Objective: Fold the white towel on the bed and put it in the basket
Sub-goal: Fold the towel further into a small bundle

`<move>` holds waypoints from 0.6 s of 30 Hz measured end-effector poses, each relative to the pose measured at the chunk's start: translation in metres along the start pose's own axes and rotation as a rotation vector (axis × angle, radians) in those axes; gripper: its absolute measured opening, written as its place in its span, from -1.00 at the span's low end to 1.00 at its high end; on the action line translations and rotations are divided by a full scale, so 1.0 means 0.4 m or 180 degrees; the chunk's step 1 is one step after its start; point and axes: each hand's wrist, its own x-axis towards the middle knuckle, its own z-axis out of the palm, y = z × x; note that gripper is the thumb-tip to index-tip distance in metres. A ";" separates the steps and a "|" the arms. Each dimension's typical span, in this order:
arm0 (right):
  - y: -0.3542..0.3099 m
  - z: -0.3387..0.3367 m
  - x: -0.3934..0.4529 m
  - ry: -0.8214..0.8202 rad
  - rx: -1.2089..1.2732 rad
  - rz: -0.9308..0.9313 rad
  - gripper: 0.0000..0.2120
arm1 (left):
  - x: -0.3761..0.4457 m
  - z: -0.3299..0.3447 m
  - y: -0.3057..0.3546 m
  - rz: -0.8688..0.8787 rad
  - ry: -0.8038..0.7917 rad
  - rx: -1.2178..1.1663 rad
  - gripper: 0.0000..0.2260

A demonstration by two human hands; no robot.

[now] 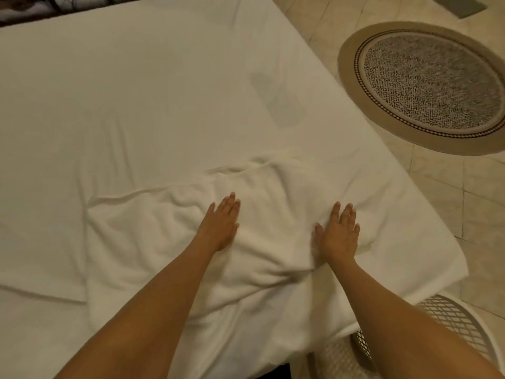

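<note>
The white towel (153,242) lies spread and wrinkled on the near part of the bed (136,91), close to its right corner. My left hand (220,224) rests flat on the towel's middle, fingers together, holding nothing. My right hand (338,236) lies flat, palm down, on the towel's right part with fingers slightly spread. The white lattice basket (461,321) stands on the floor at the bed's near right corner, partly hidden behind my right forearm.
A white sheet covers the bed, and a faint grey stain (276,99) marks it beyond the towel. A round woven rug (426,83) lies on the tiled floor (478,214) to the right. A dark headboard edge (41,9) runs along the far left.
</note>
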 end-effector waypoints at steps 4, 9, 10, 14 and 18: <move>0.028 0.029 0.044 -0.0180 0.0046 0.0280 -0.29 | 0.158 -0.054 0.074 0.0243 0.0145 0.0160 -0.45; 0.062 0.070 0.066 -0.0555 0.0321 0.0232 -0.30 | 0.335 -0.138 0.161 0.0622 0.0200 0.0404 -0.35; 0.066 0.080 0.069 -0.0568 0.0321 0.0209 -0.30 | 0.368 -0.152 0.179 0.0721 0.0194 0.0442 -0.33; 0.072 0.120 0.079 -0.0561 0.0415 0.0188 -0.32 | 0.482 -0.170 0.229 0.1124 -0.0005 0.0952 -0.29; 0.081 0.155 0.090 -0.0468 0.0441 0.0187 -0.34 | 0.541 -0.140 0.232 0.1307 -0.0256 0.1318 -0.30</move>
